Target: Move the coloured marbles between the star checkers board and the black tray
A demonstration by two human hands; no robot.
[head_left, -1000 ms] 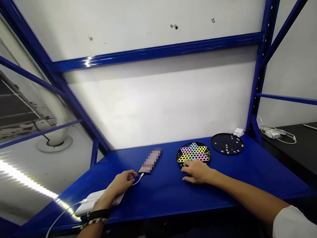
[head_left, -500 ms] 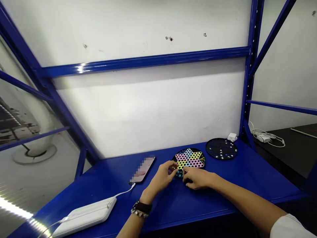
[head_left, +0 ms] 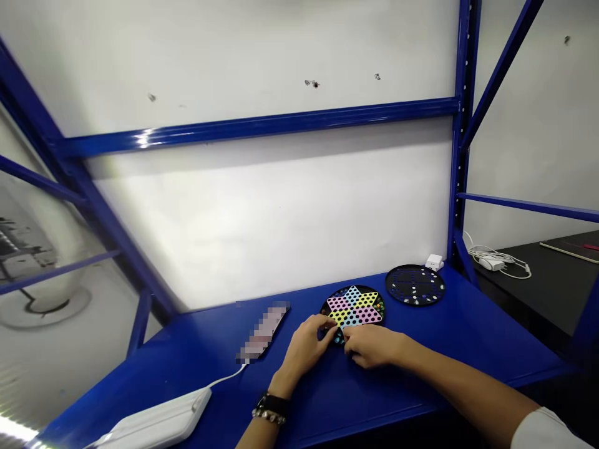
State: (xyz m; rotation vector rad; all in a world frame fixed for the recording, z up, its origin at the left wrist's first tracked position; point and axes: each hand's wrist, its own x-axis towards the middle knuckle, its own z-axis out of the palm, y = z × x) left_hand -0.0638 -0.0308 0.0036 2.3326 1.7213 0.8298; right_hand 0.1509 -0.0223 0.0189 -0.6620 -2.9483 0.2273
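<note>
Chinese checkers board point(head_left: 354, 305): left hand point(head_left: 304, 350), right hand point(head_left: 373, 347) at near rim.

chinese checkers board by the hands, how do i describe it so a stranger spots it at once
On the blue metal shelf, find two round black boards side by side. Yours is the Chinese checkers board with the pink, yellow and blue star, with the left hand and right hand at its near edge. The dark board to its right shows no coloured star.
</note>
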